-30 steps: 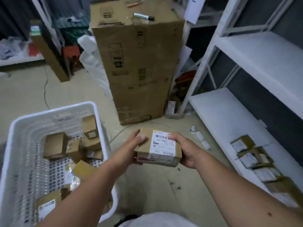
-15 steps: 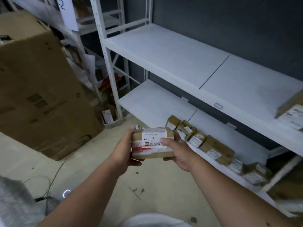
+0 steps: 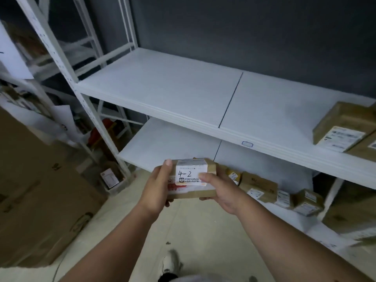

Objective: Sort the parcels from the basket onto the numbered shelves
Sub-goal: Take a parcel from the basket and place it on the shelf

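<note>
While both hands hold it, the parcel (image 3: 192, 179) sits in mid-air in front of the shelving, above the floor (image 3: 126, 224), its far edge overlapping the front edge of the lower shelf (image 3: 162, 143) in view. White label faces up, handwritten "4-2" on it. Left hand (image 3: 157, 185) grips the left end, thumb up over the top edge, fingers curled under. Right hand (image 3: 220, 189) grips the right end, thumb pressed on the label, fingers wrapped beneath.

Lower shelf: left part bare; a row of small boxes (image 3: 258, 186) runs along its front edge from just behind the parcel off to the right, boxes touching or nearly so.

Upper shelf (image 3: 173, 88): wide bare surface across the left and middle, seam between two boards near centre. Two boxes (image 3: 343, 127) sit at the far right, near the front edge, side by side. Small blue-outlined tag (image 3: 247, 144) on the front lip, right of the seam; any text on it is unreadable.

White upright (image 3: 67, 78) marks the left end of both shelves. Left of it: big carton (image 3: 36, 190) on the floor, clutter behind it, blurred. Open floor between carton and shelving. Shoe (image 3: 171, 263) at bottom centre.
</note>
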